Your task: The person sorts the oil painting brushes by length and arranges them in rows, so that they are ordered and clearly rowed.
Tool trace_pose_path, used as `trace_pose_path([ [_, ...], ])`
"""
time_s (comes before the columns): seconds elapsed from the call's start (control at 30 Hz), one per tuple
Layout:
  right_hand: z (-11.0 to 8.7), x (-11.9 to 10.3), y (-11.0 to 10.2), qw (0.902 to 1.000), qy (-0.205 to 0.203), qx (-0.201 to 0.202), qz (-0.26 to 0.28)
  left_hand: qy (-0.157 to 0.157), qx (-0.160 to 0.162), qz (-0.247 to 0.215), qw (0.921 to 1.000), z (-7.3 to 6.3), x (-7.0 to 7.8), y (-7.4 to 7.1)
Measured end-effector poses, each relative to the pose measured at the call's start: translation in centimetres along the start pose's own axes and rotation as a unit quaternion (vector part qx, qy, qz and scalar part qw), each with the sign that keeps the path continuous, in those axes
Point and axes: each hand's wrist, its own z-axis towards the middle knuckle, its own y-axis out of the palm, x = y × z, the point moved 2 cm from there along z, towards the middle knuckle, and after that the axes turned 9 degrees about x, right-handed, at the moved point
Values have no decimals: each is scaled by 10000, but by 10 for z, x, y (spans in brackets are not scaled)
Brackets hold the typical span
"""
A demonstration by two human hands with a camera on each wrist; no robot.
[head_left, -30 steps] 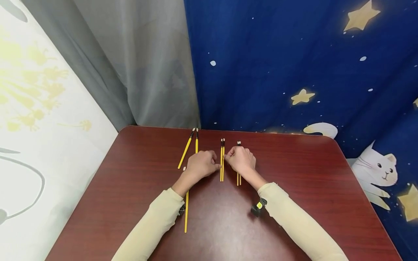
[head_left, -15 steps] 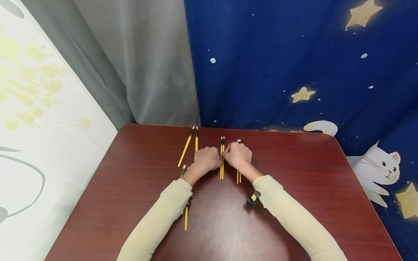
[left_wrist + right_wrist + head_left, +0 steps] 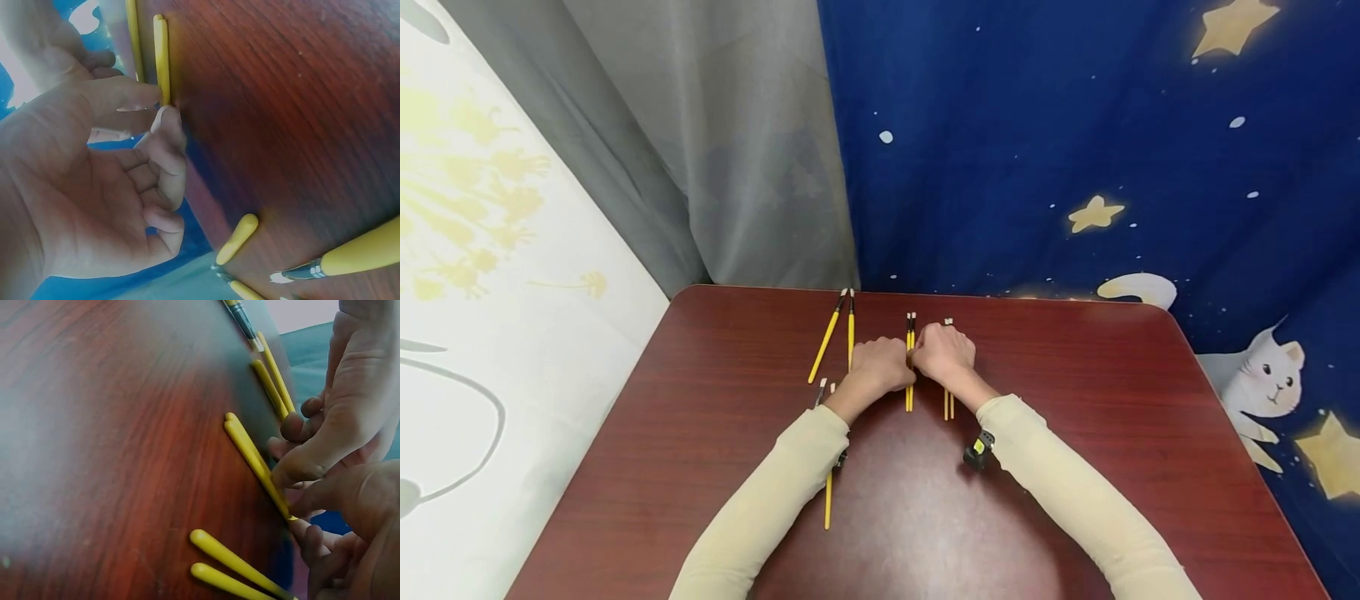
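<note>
Two yellow-handled paintbrushes (image 3: 910, 402) lie side by side at the middle of the table, their dark ferrules and pale bristles pointing to the back. My left hand (image 3: 882, 365) holds them from the left, and my right hand (image 3: 944, 352) from the right. In the left wrist view, the left thumb and index fingertip (image 3: 169, 119) pinch at the yellow handles (image 3: 162, 59). Both thumbs meet close together on the handle pair (image 3: 253, 450) in the right wrist view. My hands hide the middle of these brushes.
Another brush pair (image 3: 948, 406) lies partly under the right hand. Behind the left hand are two brushes, one slanted (image 3: 825, 346) and one straighter (image 3: 851, 321). Further brushes (image 3: 828, 507) lie beneath the left forearm. The brown table (image 3: 1075, 392) ends at grey and blue curtains (image 3: 970, 167).
My left hand has moved right and slightly back, onto the middle brushes. The right hand has shifted a little left to meet it. The brushes lie nearly as before.
</note>
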Motion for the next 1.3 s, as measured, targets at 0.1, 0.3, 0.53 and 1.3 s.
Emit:
trace_pose_path([
  [0.1, 2, -1, -1, 9998, -11, -189, -54, -47, -91, 81, 9999, 0, 1, -1],
  [0.3, 5, -2, -2, 9989, 21, -409, -209, -174, -251, 420, 9987, 4, 6, 2],
  [0.53, 5, -6, -4, 9980, -17, -364, -507, -272, -301, 608, 9973, 6, 10, 4],
  [1.3, 1, -8, 2, 9978, 174, -413, -480, -465, -117, 481, 9977, 3, 9, 5],
])
